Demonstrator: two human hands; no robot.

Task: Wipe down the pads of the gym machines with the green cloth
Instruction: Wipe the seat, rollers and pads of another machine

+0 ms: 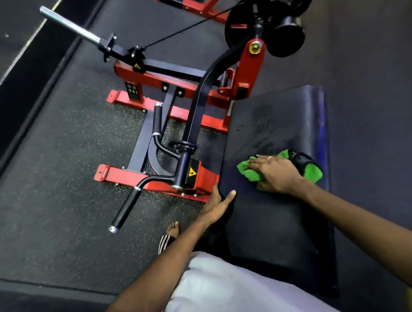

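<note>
A large black pad [270, 129] of a red and black gym machine fills the right half of the view. On its middle lies the green cloth [250, 171], bunched up, with a green and black part [309, 167] sticking out to the right. My right hand [275, 174] presses flat on the cloth, fingers spread and pointing left. My left hand [220, 202] holds the pad's left edge, thumb on top, fingers wrapped under the side. Faint wet streaks show on the pad above the cloth.
Left of the pad stand the machine's red frame [154, 179], black handles [127, 211] and a curved lever arm [198, 104]. Weight plates [287, 34] hang at the top. A chrome bar [69, 26] juts out upper left. My sandalled foot [169, 235] is on the rubber floor.
</note>
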